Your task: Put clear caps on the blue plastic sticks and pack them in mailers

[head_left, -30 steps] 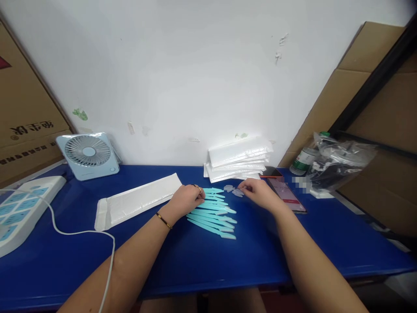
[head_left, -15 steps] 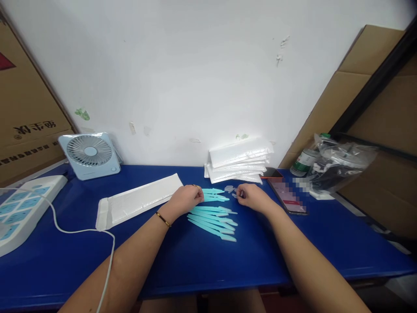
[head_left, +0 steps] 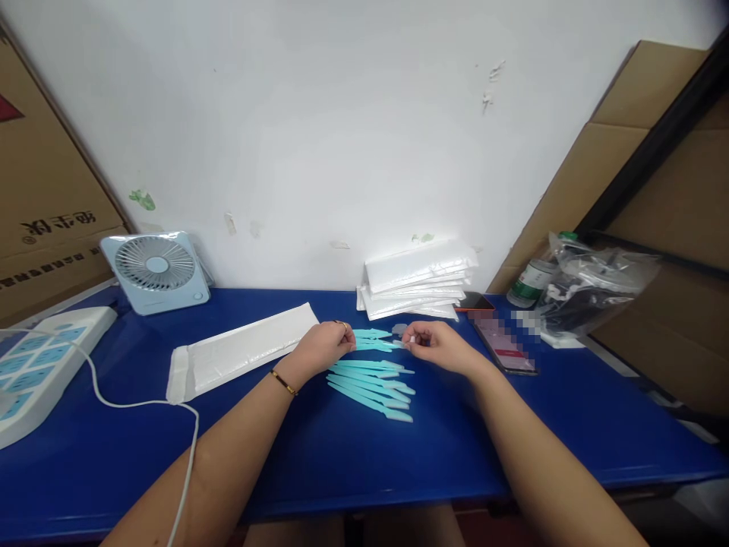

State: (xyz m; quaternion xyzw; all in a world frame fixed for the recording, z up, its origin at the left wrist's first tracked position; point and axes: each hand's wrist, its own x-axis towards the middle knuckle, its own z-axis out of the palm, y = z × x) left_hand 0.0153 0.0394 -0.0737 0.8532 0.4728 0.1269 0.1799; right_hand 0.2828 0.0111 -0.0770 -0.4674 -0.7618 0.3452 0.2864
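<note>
Several turquoise eyebrow razors lie fanned out on the blue table, pale covers on their blade ends. Beyond them is a smaller group of turquoise razors, blades pointing right. My left hand is closed at the handle end of this group, pinching a razor handle. At the blade ends, my right hand pinches a small translucent blade cap, close to a razor tip; whether it touches is too small to tell. A few loose translucent caps lie just behind its fingertips.
A white padded mailer lies left of my left hand. Behind the razors is a stack of white mailers. A fan, a power strip and its cable stand left. Phones, a bottle and a plastic bag are right.
My right hand has moved slightly left from the loose caps to the razor tips, with a small cap in its fingers. My left hand has stayed nearly in place.
</note>
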